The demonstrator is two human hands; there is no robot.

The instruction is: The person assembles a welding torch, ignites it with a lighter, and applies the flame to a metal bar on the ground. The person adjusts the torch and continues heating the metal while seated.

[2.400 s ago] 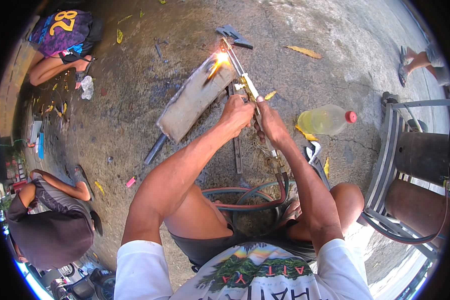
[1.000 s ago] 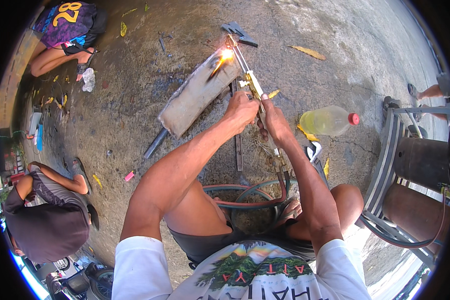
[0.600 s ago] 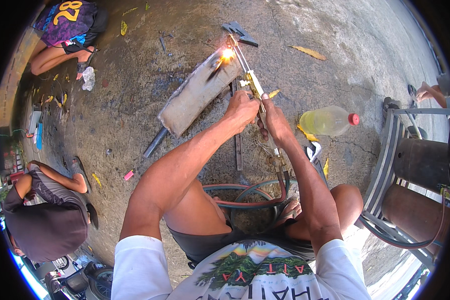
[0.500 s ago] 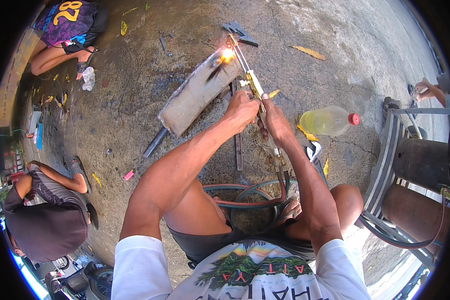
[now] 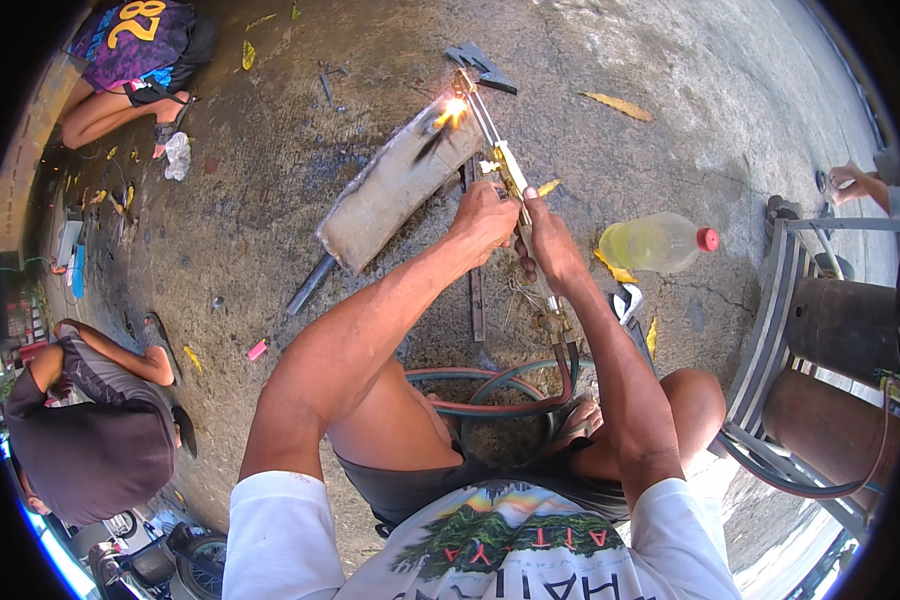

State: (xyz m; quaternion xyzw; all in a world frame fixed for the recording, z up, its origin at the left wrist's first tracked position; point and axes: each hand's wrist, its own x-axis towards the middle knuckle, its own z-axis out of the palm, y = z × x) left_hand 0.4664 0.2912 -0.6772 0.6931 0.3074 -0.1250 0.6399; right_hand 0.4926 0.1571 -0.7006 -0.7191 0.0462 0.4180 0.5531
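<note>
My left hand (image 5: 486,218) and my right hand (image 5: 550,240) are both closed around a brass cutting torch (image 5: 511,168), the left on the front of its handle and the right just behind. The torch points away from me, its head close to the far end of a thick grey metal slab (image 5: 390,190). A bright orange flame with sparks (image 5: 452,110) glows there, beside a black scorched streak. Under the slab's near end lies a dark round bar (image 5: 311,285). Red and green hoses (image 5: 490,408) run from the torch's rear and coil by my feet.
Right of my hands lies a plastic bottle (image 5: 660,242) of yellowish liquid, near an adjustable wrench (image 5: 627,302). Dark cut metal pieces (image 5: 481,67) rest beyond the torch. Gas cylinders (image 5: 840,325) lie in a metal frame at right. Two people (image 5: 95,430) crouch at left; another person's hand (image 5: 850,183) shows at right.
My hands and the torch hold almost the same place. The flame and sparks at the slab's far end have changed shape slightly.
</note>
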